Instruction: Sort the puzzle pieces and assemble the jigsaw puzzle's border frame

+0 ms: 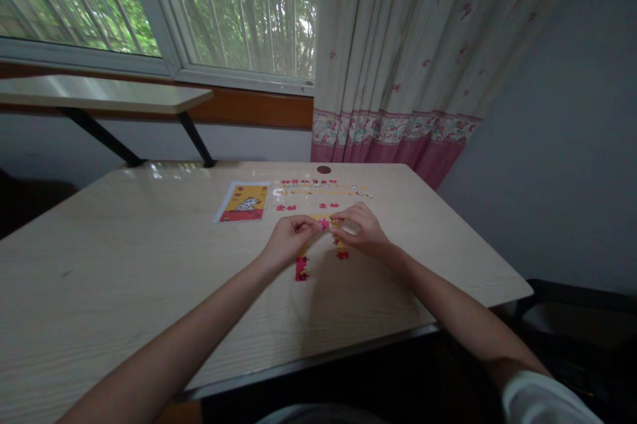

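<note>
My left hand [292, 238] is closed, with thumb and forefinger pinching a small red jigsaw piece [324, 225] held above the table. From the other side my right hand [364, 230] closes its thumb and forefinger at the same piece, where a bit of yellow also shows. Beneath and between the hands lies a partly joined puzzle frame, with red pieces [301, 270] down its left side and a red piece [343, 255] on the right. My fingers hide part of its yellow top edge. Beyond the hands, loose red pieces [286, 208] lie in pairs.
Rows of loose jigsaw pieces [323, 192] lie toward the table's back edge. A yellow and red picture card [245, 202] with a white cartoon animal lies left of them. A raised shelf [99, 93] on black legs stands at the back left of the wooden table [164, 265].
</note>
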Available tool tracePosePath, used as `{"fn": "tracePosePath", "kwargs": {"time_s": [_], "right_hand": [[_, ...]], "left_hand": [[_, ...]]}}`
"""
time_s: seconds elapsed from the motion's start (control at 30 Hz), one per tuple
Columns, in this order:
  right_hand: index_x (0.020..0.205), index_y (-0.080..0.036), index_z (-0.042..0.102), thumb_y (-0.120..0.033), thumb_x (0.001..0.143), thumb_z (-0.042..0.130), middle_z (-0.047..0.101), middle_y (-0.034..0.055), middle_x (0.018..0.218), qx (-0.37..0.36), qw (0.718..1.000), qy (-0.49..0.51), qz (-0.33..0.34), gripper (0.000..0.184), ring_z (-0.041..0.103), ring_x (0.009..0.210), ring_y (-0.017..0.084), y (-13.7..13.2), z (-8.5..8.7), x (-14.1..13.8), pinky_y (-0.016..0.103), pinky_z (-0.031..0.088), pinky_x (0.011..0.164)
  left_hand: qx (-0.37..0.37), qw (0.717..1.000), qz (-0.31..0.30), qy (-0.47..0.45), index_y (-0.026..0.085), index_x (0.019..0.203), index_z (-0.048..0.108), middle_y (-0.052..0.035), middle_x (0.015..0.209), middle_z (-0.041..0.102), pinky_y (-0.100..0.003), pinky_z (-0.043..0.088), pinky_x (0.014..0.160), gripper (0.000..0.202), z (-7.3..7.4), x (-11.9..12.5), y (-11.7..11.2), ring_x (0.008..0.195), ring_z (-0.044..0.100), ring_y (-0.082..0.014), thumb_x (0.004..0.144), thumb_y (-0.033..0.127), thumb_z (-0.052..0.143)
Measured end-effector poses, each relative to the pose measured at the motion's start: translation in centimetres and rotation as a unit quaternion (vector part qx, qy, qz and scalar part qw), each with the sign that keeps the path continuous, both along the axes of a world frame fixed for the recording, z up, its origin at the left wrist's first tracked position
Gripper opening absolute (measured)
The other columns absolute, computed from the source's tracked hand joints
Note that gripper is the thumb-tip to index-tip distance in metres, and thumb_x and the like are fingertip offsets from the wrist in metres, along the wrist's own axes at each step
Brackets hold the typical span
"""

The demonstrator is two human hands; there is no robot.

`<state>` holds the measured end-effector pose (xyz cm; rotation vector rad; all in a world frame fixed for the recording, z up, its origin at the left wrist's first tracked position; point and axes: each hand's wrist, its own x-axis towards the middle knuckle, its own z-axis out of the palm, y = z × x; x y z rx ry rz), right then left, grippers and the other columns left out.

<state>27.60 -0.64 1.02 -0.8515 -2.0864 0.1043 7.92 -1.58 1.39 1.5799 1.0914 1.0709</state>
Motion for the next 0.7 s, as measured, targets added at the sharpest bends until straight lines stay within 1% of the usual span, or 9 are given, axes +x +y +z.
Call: {"fn": "tracePosePath", "kwargs": {"time_s": [0.13, 0.27, 0.37, 0.43, 0.47, 0.5, 0.57, 0.63, 0.7], "right_hand": [[0.092, -0.023, 0.068, -0.037, 0.076, 0.065, 0.065, 0.0025, 0.074, 0.069, 0.997, -0.024, -0.029, 0.022, 0.052, 0.076, 0.016, 0.0, -0.6, -0.2, 0.032, 0.039, 0.074], [0.089, -0.025, 0.070, -0.035, 0.075, 0.066, 0.064, 0.0016, 0.070, 0.114, 0.992, -0.022, -0.040, 0.018, 0.050, 0.074, 0.016, -0.1, -0.5, -0.3, 0.030, 0.038, 0.071], [0.088, -0.025, 0.070, -0.034, 0.075, 0.066, 0.063, 0.0012, 0.068, 0.138, 0.989, -0.019, -0.046, 0.017, 0.050, 0.072, 0.015, -0.2, -0.2, -0.1, 0.029, 0.038, 0.070], [0.088, -0.024, 0.070, -0.035, 0.075, 0.066, 0.063, 0.0013, 0.068, 0.140, 0.989, -0.021, -0.050, 0.017, 0.050, 0.072, 0.015, -0.3, -0.1, 0.0, 0.029, 0.038, 0.071], [0.088, -0.025, 0.070, -0.035, 0.076, 0.065, 0.063, 0.0013, 0.068, 0.137, 0.989, -0.025, -0.052, 0.017, 0.050, 0.072, 0.015, -0.3, 0.0, 0.1, 0.030, 0.037, 0.071], [0.087, -0.025, 0.070, -0.036, 0.076, 0.065, 0.063, 0.0013, 0.068, 0.131, 0.990, -0.027, -0.054, 0.017, 0.050, 0.072, 0.015, -0.4, 0.1, 0.2, 0.030, 0.037, 0.072], [0.087, -0.024, 0.070, -0.036, 0.076, 0.064, 0.064, 0.0015, 0.069, 0.113, 0.992, -0.028, -0.053, 0.017, 0.050, 0.073, 0.015, -0.3, 0.4, 0.4, 0.030, 0.037, 0.073], [0.088, -0.023, 0.070, -0.037, 0.077, 0.064, 0.065, 0.0020, 0.071, 0.091, 0.995, -0.032, -0.040, 0.019, 0.051, 0.074, 0.015, -0.2, 0.6, 0.7, 0.031, 0.037, 0.074], [0.089, -0.023, 0.070, -0.038, 0.077, 0.064, 0.066, 0.0023, 0.073, 0.057, 0.997, -0.049, -0.020, 0.020, 0.052, 0.076, 0.016, 0.1, 0.7, 1.3, 0.032, 0.036, 0.075]], "left_hand": [[-0.010, 0.999, -0.014, -0.035, 0.013, 0.066, 0.066, 0.0026, 0.052, 0.054, -0.020, 0.031, 0.048, 0.027, -0.3, 0.0, -0.1, 0.048, 0.042, -0.0082, 0.066, 0.039, 0.065], [0.003, 0.999, -0.025, -0.034, 0.013, 0.069, 0.066, 0.0010, 0.055, 0.056, -0.021, 0.031, 0.048, 0.030, -0.6, 0.1, -0.2, 0.050, 0.044, -0.0091, 0.068, 0.042, 0.064], [0.026, 0.999, -0.024, 0.018, 0.012, 0.081, 0.068, -0.0003, 0.059, 0.057, -0.022, 0.033, 0.050, 0.033, -0.7, -0.6, 0.0, 0.052, 0.046, -0.0108, 0.073, 0.043, 0.058], [0.062, 0.993, -0.007, 0.101, 0.013, 0.089, 0.067, -0.0005, 0.059, 0.056, -0.023, 0.034, 0.051, 0.033, -0.8, -1.5, 0.3, 0.054, 0.047, -0.0120, 0.077, 0.041, 0.054], [0.092, 0.983, 0.008, 0.161, 0.014, 0.092, 0.067, -0.0014, 0.061, 0.057, -0.024, 0.036, 0.053, 0.032, -0.8, -2.0, 0.5, 0.056, 0.048, -0.0130, 0.079, 0.039, 0.052], [0.131, 0.965, 0.017, 0.228, 0.015, 0.093, 0.067, -0.0027, 0.064, 0.059, -0.025, 0.037, 0.057, 0.031, -0.8, -2.5, 0.6, 0.059, 0.050, -0.0142, 0.080, 0.038, 0.051], [0.201, 0.919, 0.022, 0.339, 0.016, 0.097, 0.066, -0.0059, 0.073, 0.063, -0.029, 0.039, 0.065, 0.030, -0.7, -3.4, 0.9, 0.069, 0.053, -0.0174, 0.081, 0.036, 0.049], [0.240, 0.880, 0.010, 0.411, 0.016, 0.100, 0.065, -0.0078, 0.079, 0.064, -0.031, 0.040, 0.069, 0.031, -0.5, -4.0, 1.0, 0.074, 0.054, -0.0193, 0.084, 0.035, 0.047], [0.255, 0.856, -0.005, 0.449, 0.015, 0.103, 0.063, -0.0087, 0.082, 0.064, -0.031, 0.040, 0.069, 0.032, -0.4, -4.2, 1.1, 0.077, 0.055, -0.0201, 0.086, 0.034, 0.043]]}}
